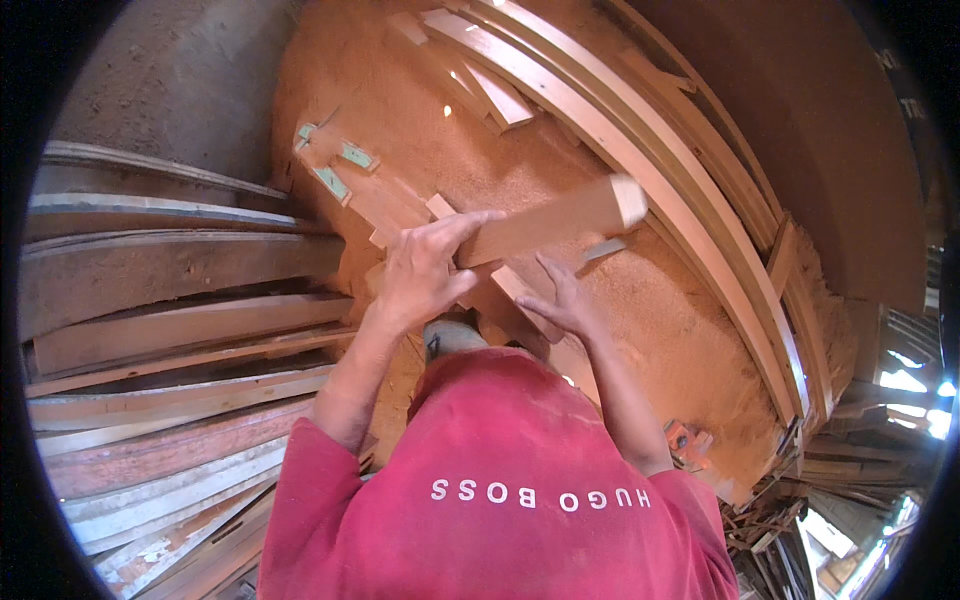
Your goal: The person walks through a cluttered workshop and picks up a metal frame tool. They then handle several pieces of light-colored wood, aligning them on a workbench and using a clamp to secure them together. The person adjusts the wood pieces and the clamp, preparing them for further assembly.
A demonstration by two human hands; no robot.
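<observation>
A short, thick wooden plank (550,222) lies slantwise in front of me, its pale cut end up and to the right. My left hand (428,265) is closed round its left part, thumb on the near side. Below the plank, my right hand (567,305) has its fingers apart, close to a smaller wood piece (522,292). Whether its fingertips touch that piece I cannot tell. A narrow grey strip (604,248) shows just beyond the right hand, partly behind the plank.
Sawdust (390,120) covers the floor. Stacked boards (180,275) fill the left side. Long timbers (650,135) run down the right. Wood offcuts with pale green patches (332,184) lie ahead at left. An orange object (688,442) sits near my right elbow.
</observation>
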